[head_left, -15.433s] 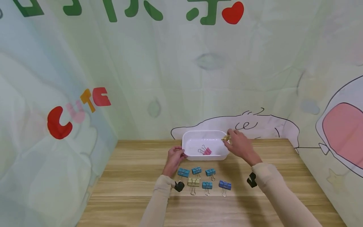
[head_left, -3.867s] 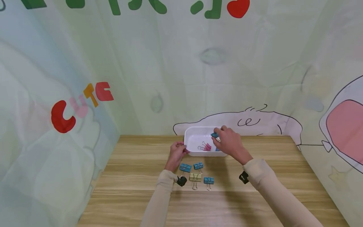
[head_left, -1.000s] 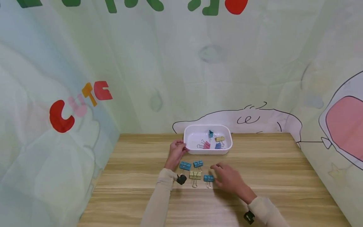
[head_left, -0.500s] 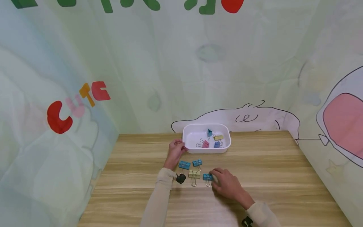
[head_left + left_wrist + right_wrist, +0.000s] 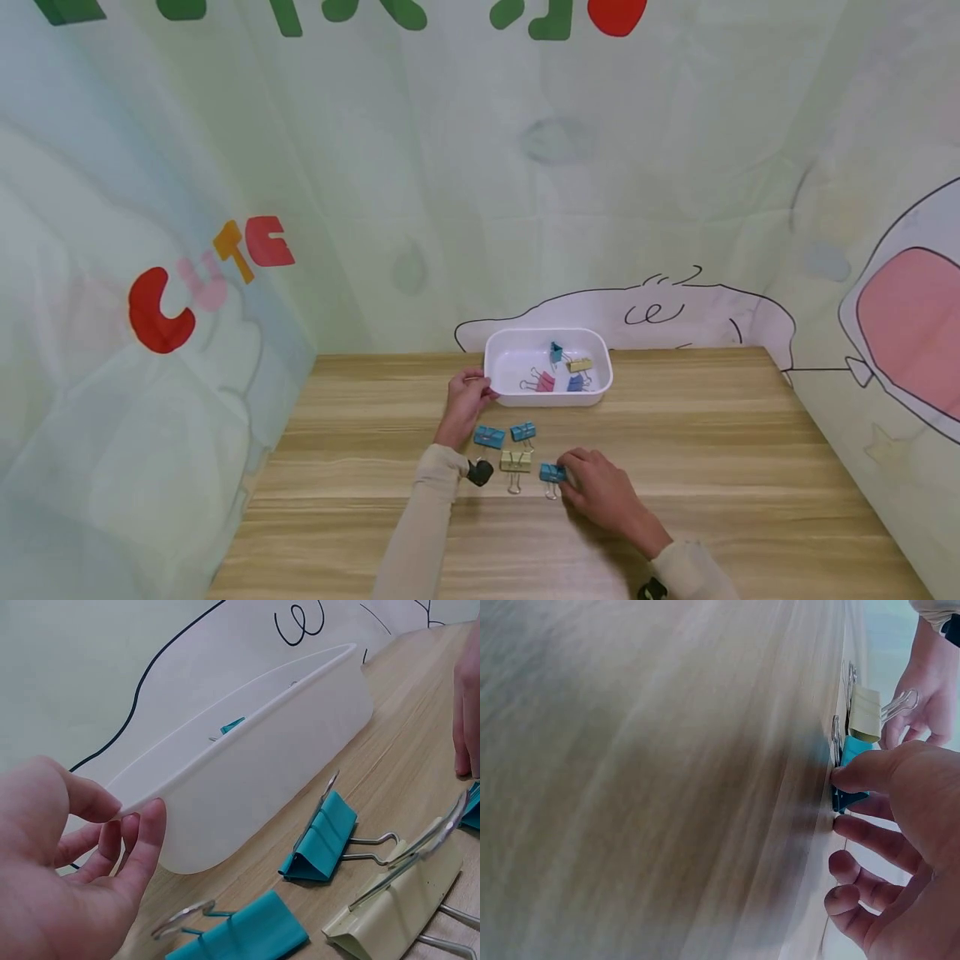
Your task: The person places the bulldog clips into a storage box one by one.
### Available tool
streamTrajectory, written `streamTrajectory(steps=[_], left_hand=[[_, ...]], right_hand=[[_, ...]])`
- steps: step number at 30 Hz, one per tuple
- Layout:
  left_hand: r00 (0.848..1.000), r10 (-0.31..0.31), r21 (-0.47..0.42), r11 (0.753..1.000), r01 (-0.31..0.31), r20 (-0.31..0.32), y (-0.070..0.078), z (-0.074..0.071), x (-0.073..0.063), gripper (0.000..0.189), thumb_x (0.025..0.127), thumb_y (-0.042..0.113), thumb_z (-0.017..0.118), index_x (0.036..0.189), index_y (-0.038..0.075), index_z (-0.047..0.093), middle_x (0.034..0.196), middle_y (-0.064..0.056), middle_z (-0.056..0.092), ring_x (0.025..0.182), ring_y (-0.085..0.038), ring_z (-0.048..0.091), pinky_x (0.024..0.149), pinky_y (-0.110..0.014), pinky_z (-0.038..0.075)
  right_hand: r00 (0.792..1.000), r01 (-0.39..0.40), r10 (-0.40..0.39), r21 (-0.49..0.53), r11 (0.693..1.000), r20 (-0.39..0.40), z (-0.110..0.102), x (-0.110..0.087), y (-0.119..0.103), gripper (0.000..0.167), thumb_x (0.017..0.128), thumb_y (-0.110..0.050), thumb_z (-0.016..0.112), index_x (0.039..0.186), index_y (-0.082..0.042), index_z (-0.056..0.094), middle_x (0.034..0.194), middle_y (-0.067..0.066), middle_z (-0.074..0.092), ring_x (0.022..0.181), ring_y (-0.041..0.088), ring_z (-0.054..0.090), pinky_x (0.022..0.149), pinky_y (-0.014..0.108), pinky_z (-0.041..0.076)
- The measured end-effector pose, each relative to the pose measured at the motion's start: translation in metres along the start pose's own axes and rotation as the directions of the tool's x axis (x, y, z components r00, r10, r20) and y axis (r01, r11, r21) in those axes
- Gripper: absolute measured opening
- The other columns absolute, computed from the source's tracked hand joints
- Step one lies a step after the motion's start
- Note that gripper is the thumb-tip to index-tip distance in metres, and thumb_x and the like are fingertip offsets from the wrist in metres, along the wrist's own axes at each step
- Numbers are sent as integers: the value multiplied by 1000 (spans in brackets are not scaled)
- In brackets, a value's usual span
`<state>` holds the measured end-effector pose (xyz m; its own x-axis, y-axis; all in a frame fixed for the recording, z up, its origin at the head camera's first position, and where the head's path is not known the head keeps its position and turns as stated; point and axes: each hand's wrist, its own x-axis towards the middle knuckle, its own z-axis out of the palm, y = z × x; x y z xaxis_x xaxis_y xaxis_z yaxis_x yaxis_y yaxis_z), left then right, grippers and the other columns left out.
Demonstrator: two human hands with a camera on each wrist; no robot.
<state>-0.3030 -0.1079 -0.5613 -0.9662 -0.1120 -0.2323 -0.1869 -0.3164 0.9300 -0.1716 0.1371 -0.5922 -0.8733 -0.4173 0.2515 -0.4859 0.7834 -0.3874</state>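
In the head view my left hand (image 5: 463, 407) pinches the left rim of a white plastic tray (image 5: 543, 400); thumb and fingers meet at its edge in the left wrist view. My right hand (image 5: 603, 492) is low over the table, its thumb and index finger pinching the right end of a blue binder clip (image 5: 551, 472). In the right wrist view the fingers partly hide this clip. Beside it lies a cream binder clip (image 5: 516, 462). Two more blue binder clips, a left one (image 5: 489, 437) and a right one (image 5: 522, 432), lie nearer the tray.
Inside the tray are a teal clip (image 5: 556, 352), a gold clip (image 5: 580, 365), a pink clip (image 5: 545, 382) and a violet-blue clip (image 5: 576, 383). Behind the wooden table (image 5: 720, 433) hangs a printed cloth (image 5: 480, 208), close to the tray's far side.
Gold, violet-blue and teal clips have joined the pink one in the tray. My right hand has come from the tray to the near blue clip and taken hold. My left hand stays at the rim.
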Motion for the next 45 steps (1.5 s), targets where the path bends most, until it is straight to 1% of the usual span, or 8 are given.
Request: streamTrajectory(steps=[5,10,15,18,27,35,41,45], left_hand=[[1000,-3,8,1000,3,4,0,0,-1,32,100,-7,55,129,-17,46,103,-25,57,76,-19,62,68,-23,59],[1000,-15,16,1000,15,22,1,-1,1,31,101,-6,55,129,-15,46,99,-19,58,79,-21,63,75,-27,61],[1000,-25,31,999,24,20,1,-1,1,34,100,-6,55,131,-15,47,113,-29,57,86,-26,64,77,-28,61],[1000,-20,36,999,19,8,1,0,-1,35,100,-5,56,132,-16,47,121,-36,53,84,-25,64,73,-26,61],[1000,-19,22,1000,19,2,0,-1,-1,33,101,-5,56,131,-16,46,110,-28,56,78,-19,61,72,-25,61],[1000,-13,11,1000,13,8,1,1,-2,31,101,-6,55,129,-16,47,104,-23,58,79,-20,61,72,-25,60],[1000,-20,15,1000,20,0,1,0,-1,32,101,-5,56,129,-16,47,108,-25,57,81,-22,62,72,-25,60],[1000,-20,27,999,20,0,3,-1,-3,33,101,-5,56,131,-15,47,108,-25,58,80,-21,63,73,-26,61]], right_hand=[[1000,13,-13,-1,1000,0,-1,1,2,21,84,-13,81,103,-14,72,103,1,72,89,22,69,68,40,60],[1000,10,-10,-1,1000,13,-4,3,3,18,83,-14,80,97,-17,71,94,-5,69,79,14,66,62,32,56],[1000,3,-3,-8,1000,23,-5,4,4,16,82,-16,80,95,-18,69,90,-7,67,76,12,63,61,30,55],[1000,-11,11,-9,1000,20,-7,5,4,15,83,-16,79,94,-17,70,89,-5,67,76,13,63,61,31,56],[1000,-3,3,-17,1000,-22,-17,14,7,14,86,-15,79,92,-15,67,84,-5,64,65,7,51,54,25,49],[992,75,-82,-75,994,-92,-41,43,8,15,86,-15,81,92,-13,68,80,-4,65,61,8,47,51,23,45],[985,92,-110,-136,986,-130,-62,70,1,15,87,-17,81,94,-12,69,88,4,70,65,14,53,50,31,49],[980,97,-122,-158,983,-160,-73,88,-3,15,88,-18,79,98,-10,70,88,4,70,65,14,53,48,31,48]])
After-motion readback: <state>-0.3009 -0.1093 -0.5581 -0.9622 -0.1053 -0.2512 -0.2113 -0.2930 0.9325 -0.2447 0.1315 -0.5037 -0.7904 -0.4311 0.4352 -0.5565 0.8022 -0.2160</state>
